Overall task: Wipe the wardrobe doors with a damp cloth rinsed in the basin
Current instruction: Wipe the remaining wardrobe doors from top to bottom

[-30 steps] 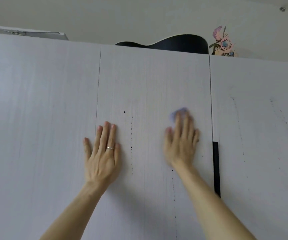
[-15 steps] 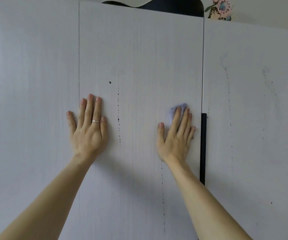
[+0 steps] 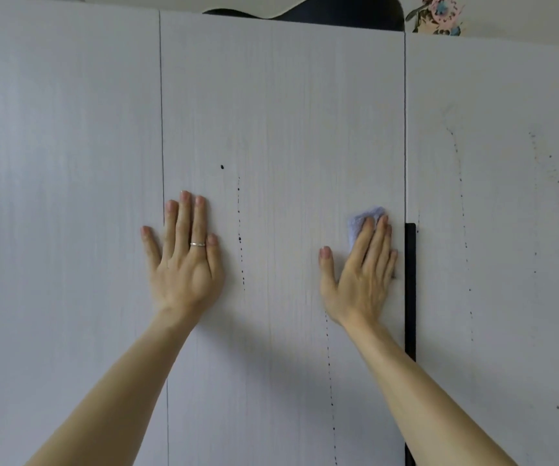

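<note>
The right hand [image 3: 360, 274] presses a pale, slightly blurred cloth [image 3: 360, 222] flat against the middle wardrobe door [image 3: 284, 112].

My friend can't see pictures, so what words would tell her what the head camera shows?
A person's right hand presses a pale purple cloth flat against the middle white wardrobe door, beside a black handle. The left hand, wearing a ring, rests flat over that door's left seam. Dotted dark drip marks run down the doors.

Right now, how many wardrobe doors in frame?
3. Left door at the left edge; middle door under the right hand pressing the cloth; right door beyond the black handle. Others may lie outside the frame.
</note>
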`<state>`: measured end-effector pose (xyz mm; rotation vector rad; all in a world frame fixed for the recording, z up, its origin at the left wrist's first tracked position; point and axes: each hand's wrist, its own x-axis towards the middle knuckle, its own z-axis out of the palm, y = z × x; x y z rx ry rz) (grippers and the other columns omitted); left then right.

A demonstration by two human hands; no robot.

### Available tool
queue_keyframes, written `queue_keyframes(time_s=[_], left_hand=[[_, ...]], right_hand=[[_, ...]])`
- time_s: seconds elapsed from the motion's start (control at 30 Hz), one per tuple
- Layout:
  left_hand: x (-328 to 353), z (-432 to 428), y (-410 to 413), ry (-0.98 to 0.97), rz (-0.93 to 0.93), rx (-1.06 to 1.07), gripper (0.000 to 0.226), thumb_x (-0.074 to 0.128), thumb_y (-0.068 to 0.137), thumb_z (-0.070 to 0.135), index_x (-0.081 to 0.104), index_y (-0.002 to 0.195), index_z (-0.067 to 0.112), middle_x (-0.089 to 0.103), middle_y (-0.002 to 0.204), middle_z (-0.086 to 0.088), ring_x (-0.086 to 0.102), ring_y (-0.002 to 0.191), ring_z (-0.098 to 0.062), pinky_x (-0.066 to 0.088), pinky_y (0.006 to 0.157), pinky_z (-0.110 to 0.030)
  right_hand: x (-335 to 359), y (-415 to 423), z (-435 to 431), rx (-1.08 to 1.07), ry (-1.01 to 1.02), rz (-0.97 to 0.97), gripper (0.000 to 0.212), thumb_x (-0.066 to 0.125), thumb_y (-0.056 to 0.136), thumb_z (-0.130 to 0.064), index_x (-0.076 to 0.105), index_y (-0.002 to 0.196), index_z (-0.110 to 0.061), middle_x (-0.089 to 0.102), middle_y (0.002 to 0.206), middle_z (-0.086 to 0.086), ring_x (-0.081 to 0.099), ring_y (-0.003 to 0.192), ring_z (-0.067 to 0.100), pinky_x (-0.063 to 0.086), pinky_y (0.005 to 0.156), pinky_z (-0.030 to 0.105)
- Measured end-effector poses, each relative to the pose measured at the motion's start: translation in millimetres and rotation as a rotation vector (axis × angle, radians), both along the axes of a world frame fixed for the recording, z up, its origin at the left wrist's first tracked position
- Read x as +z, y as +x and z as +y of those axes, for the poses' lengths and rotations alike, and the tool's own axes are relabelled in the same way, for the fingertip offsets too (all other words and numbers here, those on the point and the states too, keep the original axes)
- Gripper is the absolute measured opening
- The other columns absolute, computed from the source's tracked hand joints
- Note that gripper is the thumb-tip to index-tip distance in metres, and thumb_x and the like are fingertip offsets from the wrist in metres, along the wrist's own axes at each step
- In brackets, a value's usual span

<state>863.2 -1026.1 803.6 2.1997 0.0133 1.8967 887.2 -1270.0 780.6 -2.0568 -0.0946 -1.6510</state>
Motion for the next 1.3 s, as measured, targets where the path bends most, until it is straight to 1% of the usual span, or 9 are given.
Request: queue_keyframes(time_s=[0.13, 0.2, 0.37, 0.57, 0.8, 1.0, 1.07, 1.2, 1.3], left_hand=[[-1, 1, -2, 0.022, 0.023, 0.016, 0.059, 0.017, 0.105, 0.035, 0.007, 0.162, 0.025, -0.004, 0.167, 0.012, -0.009, 0.153, -0.005, -0.008, 0.123, -0.048], [0, 5, -5, 0.044, 0.052, 0.002, 0.059, 0.017, 0.105, 0.036, 0.004, 0.162, 0.026, -0.007, 0.167, 0.013, -0.01, 0.153, -0.005, -0.011, 0.123, -0.046], [-31, 23, -11, 0.099, 0.054, 0.045, 0.063, 0.022, 0.104, 0.038, 0.004, 0.162, 0.023, -0.007, 0.168, 0.011, -0.005, 0.155, -0.009, -0.009, 0.124, -0.046], [-40, 25, -10, 0.091, 0.078, 0.053, 0.061, 0.021, 0.104, 0.038, 0.008, 0.162, 0.021, 0.0, 0.169, 0.007, -0.001, 0.155, -0.011, -0.003, 0.124, -0.049], [-40, 24, -11, 0.08, 0.06, 0.053, 0.062, 0.023, 0.103, 0.037, 0.011, 0.162, 0.022, 0.003, 0.169, 0.009, 0.0, 0.155, -0.01, -0.005, 0.123, -0.046], [-42, 27, -11, 0.084, 0.045, 0.037, 0.063, 0.025, 0.103, 0.037, 0.012, 0.162, 0.019, 0.005, 0.169, 0.007, 0.003, 0.155, -0.011, 0.002, 0.124, -0.049], [-43, 26, -10, 0.082, 0.036, 0.043, 0.063, 0.025, 0.103, 0.037, 0.012, 0.162, 0.018, 0.005, 0.169, 0.007, 0.004, 0.155, -0.011, 0.002, 0.124, -0.048], [-43, 26, -8, 0.074, 0.014, 0.043, 0.064, 0.029, 0.102, 0.035, 0.014, 0.161, 0.017, 0.01, 0.169, 0.005, 0.005, 0.155, -0.011, 0.001, 0.125, -0.046], [-39, 28, -11, 0.084, 0.019, 0.013, 0.064, 0.031, 0.102, 0.036, 0.016, 0.161, 0.016, 0.011, 0.169, 0.004, 0.005, 0.155, -0.011, -0.001, 0.125, -0.045]], right_hand=[[22, -6, 24, 0.09, -0.552, -0.116, 0.065, 0.032, 0.1, -0.044, 0.025, 0.157, -0.015, 0.014, 0.166, 0.005, 0.01, 0.154, 0.021, 0.008, 0.124, 0.046], [62, -5, 23, 0.098, -0.663, -0.153, 0.057, 0.028, 0.102, -0.038, 0.031, 0.155, -0.021, 0.02, 0.166, 0.001, 0.015, 0.153, 0.018, 0.011, 0.123, 0.046], [123, -8, 54, 0.077, -0.171, -0.038, 0.06, 0.009, 0.103, -0.044, 0.003, 0.16, -0.025, -0.001, 0.168, -0.002, -0.003, 0.154, 0.013, -0.003, 0.124, 0.043], [57, -10, 73, 0.161, -0.856, -0.173, 0.049, 0.029, 0.104, -0.037, 0.036, 0.152, -0.034, 0.024, 0.164, -0.006, 0.021, 0.151, 0.015, 0.013, 0.122, 0.044], [177, -15, 87, 0.116, -0.374, -0.033, 0.055, 0.014, 0.106, -0.039, 0.006, 0.16, -0.029, -0.003, 0.168, -0.006, -0.004, 0.153, 0.011, -0.003, 0.123, 0.045], [107, -22, 106, 0.157, -0.919, -0.104, 0.053, 0.02, 0.104, -0.04, 0.022, 0.157, -0.034, 0.014, 0.166, -0.01, 0.01, 0.153, 0.009, 0.005, 0.122, 0.041], [137, -22, 103, 0.146, -0.893, -0.096, 0.054, 0.017, 0.105, -0.041, 0.016, 0.158, -0.035, 0.01, 0.166, -0.013, 0.006, 0.152, 0.006, 0.0, 0.122, 0.037], [203, -26, 126, 0.114, -0.568, -0.014, 0.054, 0.016, 0.107, -0.041, 0.002, 0.159, -0.032, -0.006, 0.167, -0.011, -0.007, 0.152, 0.007, -0.007, 0.122, 0.041], [193, -29, 155, 0.122, -0.689, -0.054, 0.055, 0.016, 0.106, -0.042, 0.007, 0.159, -0.033, -0.003, 0.168, -0.008, -0.004, 0.153, 0.01, -0.006, 0.122, 0.044]])
